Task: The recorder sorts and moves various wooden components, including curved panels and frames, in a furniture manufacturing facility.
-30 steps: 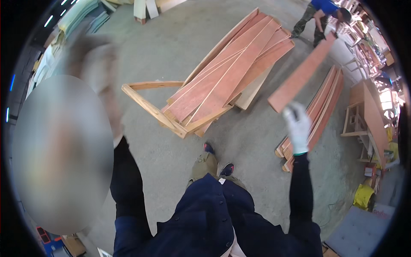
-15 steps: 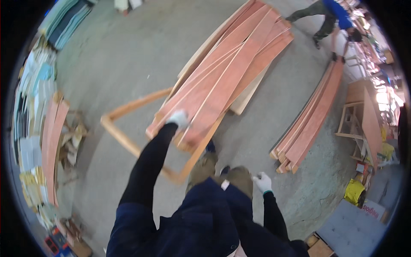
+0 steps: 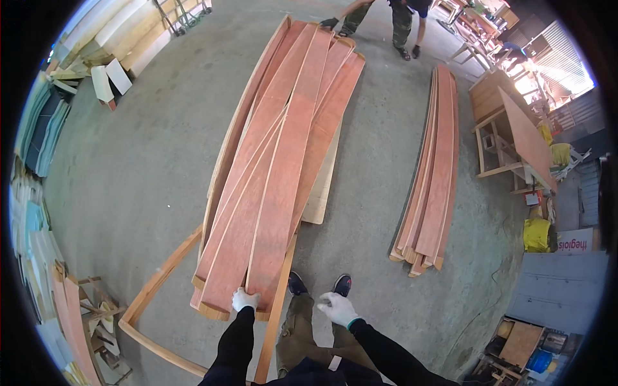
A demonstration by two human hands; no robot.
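Note:
A stack of long reddish plywood boards (image 3: 273,186) with pale wooden ends stretches away in front of me, some lying askew over others. At its near end, my left hand (image 3: 246,299), in a white glove, is closed over the end edge of a board; the fingertips are partly hidden. My right hand (image 3: 338,309), also gloved, hangs above my legs to the right of the stack, fingers loosely apart and holding nothing. A co-worker's dark-gloved hand (image 3: 329,24) touches the far end of the same stack.
A wooden frame (image 3: 154,283) lies under the stack's near left end. Another pile of reddish boards (image 3: 438,193) rests on the concrete floor to the right. Beyond it stand a wooden bench (image 3: 499,141) and grey panels (image 3: 557,289). Sheet material (image 3: 35,238) lines the left side.
My view has turned, and my left hand is now at the boards' near end. My right hand has come forward. The co-worker has gone from the right pile to the stack's far end.

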